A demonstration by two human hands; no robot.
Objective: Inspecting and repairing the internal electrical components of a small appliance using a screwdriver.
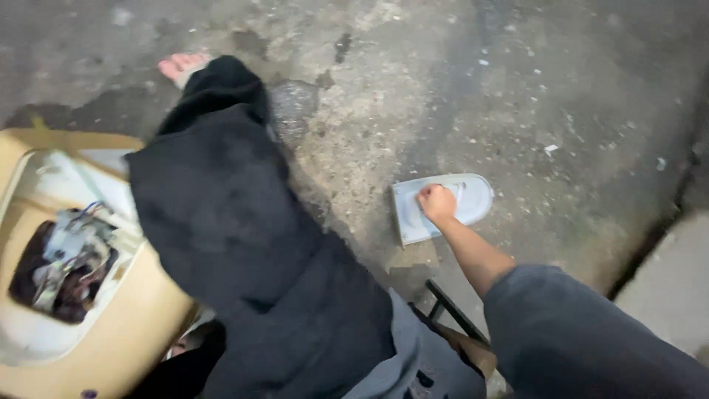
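My right hand (436,203) reaches down to the concrete floor and grips a flat, pale grey-blue plastic cover (473,201) that is rounded at its right end. The fingers are curled over its near edge, with the piece lying flat on the floor. My left hand is not in view. My leg in dark trousers (244,244) stretches forward across the middle of the view, with a bare foot (181,66) at its far end.
An opened beige appliance housing (111,325) with exposed wiring and parts (66,266) lies at the left. A dark metal stool frame (454,310) shows under me. A pale raised slab (672,288) sits at the right edge. The floor (443,89) is stained concrete.
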